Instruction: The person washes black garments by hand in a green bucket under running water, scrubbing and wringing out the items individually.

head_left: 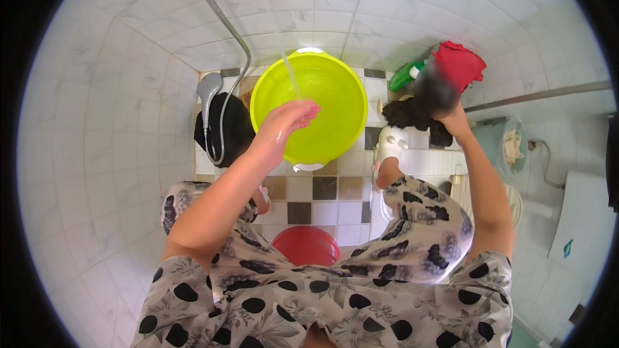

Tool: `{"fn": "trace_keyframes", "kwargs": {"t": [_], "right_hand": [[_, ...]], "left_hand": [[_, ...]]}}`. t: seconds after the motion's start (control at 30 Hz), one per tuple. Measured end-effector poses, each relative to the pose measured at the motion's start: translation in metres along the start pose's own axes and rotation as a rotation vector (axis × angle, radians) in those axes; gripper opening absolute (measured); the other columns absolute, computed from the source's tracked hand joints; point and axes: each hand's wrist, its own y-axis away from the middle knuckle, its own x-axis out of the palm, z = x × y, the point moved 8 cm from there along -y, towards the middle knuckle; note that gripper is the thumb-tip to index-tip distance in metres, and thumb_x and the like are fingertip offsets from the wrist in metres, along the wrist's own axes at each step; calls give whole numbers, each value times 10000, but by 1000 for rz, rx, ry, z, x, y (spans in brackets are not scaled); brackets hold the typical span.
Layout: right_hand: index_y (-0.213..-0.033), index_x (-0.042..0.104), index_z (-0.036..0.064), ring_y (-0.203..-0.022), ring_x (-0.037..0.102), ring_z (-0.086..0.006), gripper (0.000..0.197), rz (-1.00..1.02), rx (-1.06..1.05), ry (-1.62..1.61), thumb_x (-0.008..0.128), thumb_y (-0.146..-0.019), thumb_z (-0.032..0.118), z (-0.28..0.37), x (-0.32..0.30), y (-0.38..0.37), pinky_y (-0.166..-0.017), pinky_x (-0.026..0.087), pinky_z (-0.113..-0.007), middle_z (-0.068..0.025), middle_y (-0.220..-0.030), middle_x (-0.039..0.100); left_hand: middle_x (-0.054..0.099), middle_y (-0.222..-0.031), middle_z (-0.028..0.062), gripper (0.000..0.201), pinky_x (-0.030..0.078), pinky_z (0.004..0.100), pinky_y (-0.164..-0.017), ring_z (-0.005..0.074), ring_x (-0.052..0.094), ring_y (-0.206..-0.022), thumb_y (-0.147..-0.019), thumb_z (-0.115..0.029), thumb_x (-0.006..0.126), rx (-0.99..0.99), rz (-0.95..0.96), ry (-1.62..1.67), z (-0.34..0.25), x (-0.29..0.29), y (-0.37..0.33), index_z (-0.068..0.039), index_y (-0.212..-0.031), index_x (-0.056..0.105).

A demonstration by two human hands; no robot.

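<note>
My left hand (290, 119) hangs over the near left part of a yellow-green basin (358, 100), wet, with its fingers stretched out and nothing in them. A thin stream of water (289, 71) falls into the basin just beyond it, and shallow water shows inside. Off to the right, my right hand (453, 120) is closed at the edge of a dark cloth (406, 113) that hangs down in a bunch. Its fingers are mostly hidden, and part of the dark cloth is blurred. Right behind it lies a red cloth (461, 64).
A grey shower head (209, 87) with its hose rests on a black cloth (225, 129) left of the basin. Beside the red cloth leans a green bottle (403, 77). Between my legs is a red bucket or stool (306, 246). A bin (514, 148) stands at the right.
</note>
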Motion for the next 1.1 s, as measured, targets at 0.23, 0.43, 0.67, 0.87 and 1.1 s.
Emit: {"fn": "trace_keyframes", "kwargs": {"t": [0.23, 0.43, 0.67, 0.87, 1.1], "right_hand": [[-1409, 219, 99, -1227, 380, -401, 953, -305, 189, 483, 751, -682, 410, -142, 14, -33, -1006, 353, -452, -241, -1350, 355], [-1426, 226, 124, -1256, 360, -398, 921, -140, 259, 612, 720, -713, 436, -152, 44, -33, -1013, 354, -451, -251, -1384, 317], [-1261, 464, 65, -1061, 550, -345, 600, 109, 79, 876, 693, -759, 301, -106, 45, -23, -889, 456, -415, -223, -1257, 486], [-1067, 599, 11, -846, 628, -323, 366, 566, -318, 459, 621, -796, 257, 123, 209, 28, -747, 487, -365, -181, -904, 651], [-1035, 619, 93, -988, 593, -305, 346, 687, -471, 1137, 613, -803, 349, 283, 336, 104, -859, 328, -709, -119, -999, 643]], "left_hand": [[610, -1118, 132, 351, 400, 330, -947, 208, 557, -1070, -902, -260, 531, -114, -51, 35, 25, -17, 3, 24, -1102, 576], [618, -1101, 133, 343, 404, 328, -948, 209, 568, -1052, -892, -246, 554, -106, -77, 54, 30, -21, -3, 26, -1100, 578], [626, -1068, 116, 305, 424, 321, -927, 190, 576, -1019, -879, -216, 571, 36, -95, 59, -10, -28, -4, 26, -1064, 596], [635, -1051, 96, 287, 429, 310, -913, 184, 582, -998, -878, -225, 564, 329, -282, -40, -128, -122, 41, 2, -1049, 608], [629, -865, 20, 234, 440, 245, -715, 97, 551, -792, -840, -267, 610, 17, -463, -523, -52, -297, 57, -50, -923, 639]]}}
